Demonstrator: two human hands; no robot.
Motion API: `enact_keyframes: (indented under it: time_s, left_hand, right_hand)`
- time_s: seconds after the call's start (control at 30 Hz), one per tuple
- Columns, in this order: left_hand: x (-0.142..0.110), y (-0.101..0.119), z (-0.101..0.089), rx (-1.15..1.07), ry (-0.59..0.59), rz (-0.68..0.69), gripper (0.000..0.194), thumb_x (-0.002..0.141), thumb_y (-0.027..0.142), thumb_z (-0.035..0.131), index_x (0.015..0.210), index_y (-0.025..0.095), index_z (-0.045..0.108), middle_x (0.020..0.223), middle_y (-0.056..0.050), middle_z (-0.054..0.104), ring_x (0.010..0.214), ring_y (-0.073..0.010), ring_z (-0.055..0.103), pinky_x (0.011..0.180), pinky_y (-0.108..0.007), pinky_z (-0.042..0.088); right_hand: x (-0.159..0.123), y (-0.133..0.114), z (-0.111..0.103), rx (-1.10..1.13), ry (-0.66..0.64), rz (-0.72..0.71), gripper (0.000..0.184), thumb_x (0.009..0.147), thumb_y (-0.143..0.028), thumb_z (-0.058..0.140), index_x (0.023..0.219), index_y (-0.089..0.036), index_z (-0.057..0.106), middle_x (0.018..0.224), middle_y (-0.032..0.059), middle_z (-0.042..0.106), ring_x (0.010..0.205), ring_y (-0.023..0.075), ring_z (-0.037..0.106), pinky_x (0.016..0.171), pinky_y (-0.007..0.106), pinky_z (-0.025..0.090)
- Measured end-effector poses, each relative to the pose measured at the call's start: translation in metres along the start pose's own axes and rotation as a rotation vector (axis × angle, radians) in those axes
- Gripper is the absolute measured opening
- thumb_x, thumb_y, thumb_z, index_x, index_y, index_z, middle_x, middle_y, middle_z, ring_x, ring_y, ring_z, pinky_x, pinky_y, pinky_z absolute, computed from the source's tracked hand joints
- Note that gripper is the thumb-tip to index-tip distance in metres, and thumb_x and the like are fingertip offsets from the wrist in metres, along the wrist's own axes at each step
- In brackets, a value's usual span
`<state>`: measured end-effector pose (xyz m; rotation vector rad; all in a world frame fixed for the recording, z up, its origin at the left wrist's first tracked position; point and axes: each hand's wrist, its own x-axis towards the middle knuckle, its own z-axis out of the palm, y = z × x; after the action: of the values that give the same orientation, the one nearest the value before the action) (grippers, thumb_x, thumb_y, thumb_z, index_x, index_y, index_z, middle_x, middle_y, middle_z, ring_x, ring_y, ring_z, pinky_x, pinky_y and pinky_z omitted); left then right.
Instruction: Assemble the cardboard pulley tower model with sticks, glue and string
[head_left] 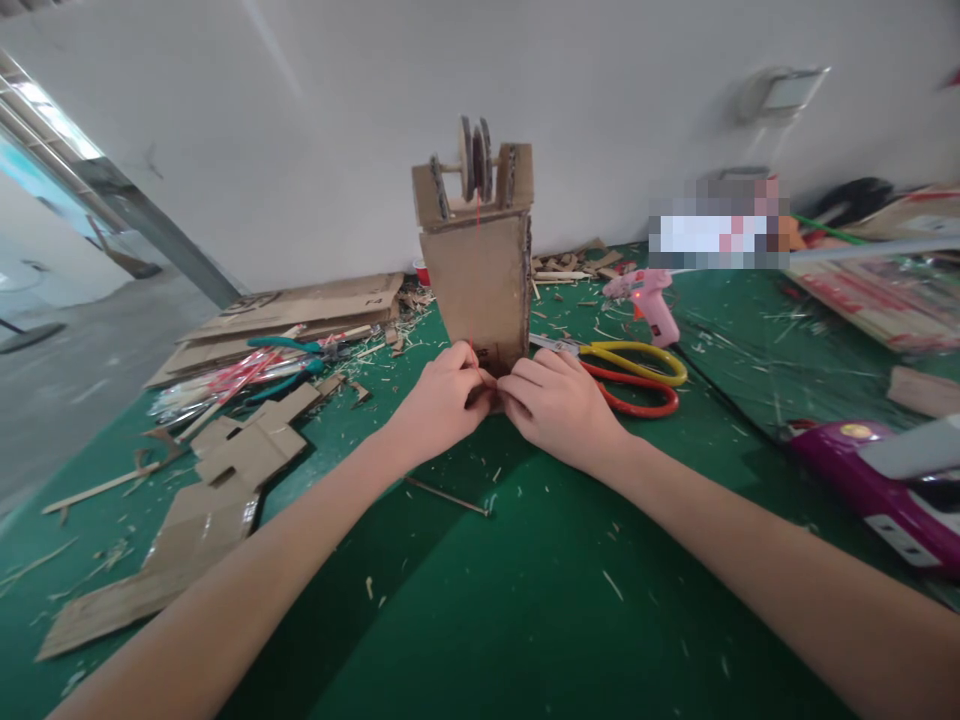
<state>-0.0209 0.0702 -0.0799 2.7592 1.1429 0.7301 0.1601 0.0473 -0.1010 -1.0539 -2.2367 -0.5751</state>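
Observation:
A tall cardboard tower [480, 275] stands upright on the green table [525, 600], with a wooden axle and cardboard wheels [474, 160] across its top. A thin red thread [478, 215] hangs from the wheels down the tower's front. My left hand [442, 400] and my right hand [559, 405] meet at the tower's base, fingers pinched together around the lower end of the thread and a small piece that I cannot make out.
Yellow and red scissors [637, 375] lie right of the tower, a pink glue gun [652, 300] behind them. Cardboard cut-outs [225, 480], flat sheets [300, 310] and teal pliers [292, 355] lie left. A purple tool [870, 480] sits far right. A thin stick [450, 495] lies near my left wrist.

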Motion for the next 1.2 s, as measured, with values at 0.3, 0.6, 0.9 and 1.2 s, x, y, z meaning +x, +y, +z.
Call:
enact_keyframes:
  time_s: [0.3,0.6,0.9,1.2]
  left_hand:
    - [-0.001,0.003,0.003,-0.012,0.051,-0.034,0.009,0.079,0.019,0.061,0.087,0.018,0.065,0.093,-0.005,0.049,0.089,-0.0199,0.051,0.081,-0.038,0.048]
    - [-0.001,0.004,0.002,0.089,0.034,0.014,0.014,0.084,0.023,0.057,0.090,0.019,0.069,0.090,-0.005,0.047,0.086,-0.0191,0.050,0.078,-0.035,0.046]
    - [0.002,0.007,0.011,0.070,0.073,-0.066,0.013,0.084,0.032,0.062,0.090,0.022,0.068,0.088,-0.003,0.053,0.089,-0.0205,0.049,0.079,-0.035,0.043]
    - [0.003,0.006,0.008,0.095,0.027,0.011,0.016,0.089,0.029,0.053,0.090,0.020,0.067,0.089,-0.005,0.054,0.089,-0.0203,0.048,0.082,-0.037,0.042]
  right_hand:
    - [0.004,0.002,-0.001,0.156,0.003,0.202,0.021,0.087,-0.019,0.047,0.079,-0.018,0.066,0.087,0.0085,0.060,0.082,0.0219,0.045,0.075,0.038,0.039]
    - [0.003,0.007,0.007,0.294,0.027,0.329,0.013,0.081,-0.020,0.055,0.073,-0.020,0.066,0.086,0.0086,0.055,0.086,0.0235,0.047,0.076,0.040,0.041]
    - [0.001,0.013,0.012,0.386,0.015,0.358,0.013,0.081,-0.019,0.054,0.076,-0.020,0.066,0.085,0.0065,0.056,0.085,0.0216,0.050,0.081,0.042,0.040]
    - [0.000,0.014,0.015,0.385,0.015,0.350,0.012,0.079,-0.017,0.054,0.076,-0.019,0.065,0.085,0.0069,0.057,0.086,0.0219,0.052,0.080,0.044,0.042]
